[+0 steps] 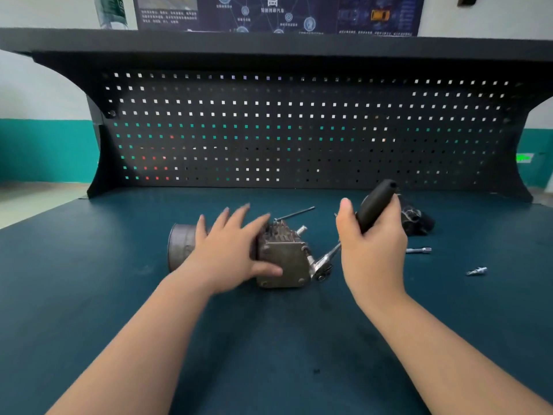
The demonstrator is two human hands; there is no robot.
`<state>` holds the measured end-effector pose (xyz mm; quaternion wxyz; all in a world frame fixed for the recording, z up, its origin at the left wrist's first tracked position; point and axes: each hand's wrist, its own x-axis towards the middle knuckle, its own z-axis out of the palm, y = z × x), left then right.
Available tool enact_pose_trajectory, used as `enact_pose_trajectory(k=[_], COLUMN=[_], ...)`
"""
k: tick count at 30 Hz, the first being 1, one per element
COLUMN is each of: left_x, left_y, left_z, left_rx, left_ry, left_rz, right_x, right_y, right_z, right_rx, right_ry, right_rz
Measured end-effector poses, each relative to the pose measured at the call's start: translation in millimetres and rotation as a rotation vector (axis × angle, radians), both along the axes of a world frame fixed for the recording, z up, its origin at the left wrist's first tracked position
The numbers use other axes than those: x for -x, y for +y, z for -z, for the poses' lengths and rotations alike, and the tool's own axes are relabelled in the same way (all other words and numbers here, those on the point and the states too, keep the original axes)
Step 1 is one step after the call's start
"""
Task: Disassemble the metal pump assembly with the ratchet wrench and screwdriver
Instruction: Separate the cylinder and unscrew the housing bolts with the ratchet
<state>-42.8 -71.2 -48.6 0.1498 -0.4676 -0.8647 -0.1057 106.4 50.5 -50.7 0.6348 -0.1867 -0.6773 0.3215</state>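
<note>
Both forearms reached in from bottom edge over dark teal bench mat [269, 339]. Left hand [230, 253] lay flat w/ fingers straight and spread, pressed on top of metal pump assembly [281, 259], thumb along its near side. Pump lay on its side under and just right of that hand: round drum end poked out left of the wrist, finned block end faced right. Right hand [374, 250] clenched round black handle of ratchet wrench [374, 208], thumb up, handle tilted up and away. Wrench shank ran down-left from that fist to chrome head, seated against right face of the block, low on that face; exact fastener not discernible. Thin dark rod, poss. screwdriver shaft [294, 213], lay just beyond left fingertips, behind the pump. Dark lumpy part [416, 220] sat right behind right hand, partly hidden by it. Small chrome extension bar [419, 250] lay just right of right hand; small shiny bolt-like piece [476, 271] further right, well apart. Black pegboard [299, 130] stood upright at far edge, beyond both hands.
</note>
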Motion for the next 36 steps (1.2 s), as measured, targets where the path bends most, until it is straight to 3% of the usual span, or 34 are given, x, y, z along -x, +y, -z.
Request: enact_pose_trajectory(k=[1,6,13,19,21,22,24,26,29,30,32,36], left_x=[3,1,-1,-12,-20,-26,-41,-62,-94,-97,-97,-89], left_y=[3,29,38,30,28,28,29,36,52,57,60,57], left_z=[8,18,11,5,-6,-12,-21,-24,-19,-17,-12,-2], left_rx=[0.069,0.040,0.051,0.091,0.112,0.015,-0.445,-0.785,-0.677,-0.650,-0.655,-0.715], left_ry=[0.022,0.130,0.064,0.166,0.096,0.002,-0.200,-0.520,-1.458,-1.695,-1.901,-2.102], left_rz=[-0.032,-0.144,-0.167,-0.172,-0.173,-0.136,-0.019,-0.067,-0.160,-0.180,-0.226,-0.132], right_x=[1,4,-6,-11,-10,-9,-8,-8,-9,-9,-8,-7], right_y=[3,18,43,38,32,29,25,22,22,23,24,24], right_z=[0,-3,-15,-25,-25,-24,-22,-20,-20,-20,-20,-19], right_rx=[0.008,-0.009,0.149,-0.013,-0.077,-0.105,-0.143,-0.148,-0.134,-0.137,-0.148,-0.180], right_ry=[0.003,-0.126,-0.223,-0.309,-0.272,-0.250,-0.224,-0.214,-0.196,-0.192,-0.188,-0.169], right_rz=[0.000,-0.017,-0.163,-0.137,-0.128,-0.118,-0.110,-0.121,-0.130,-0.128,-0.127,-0.144])
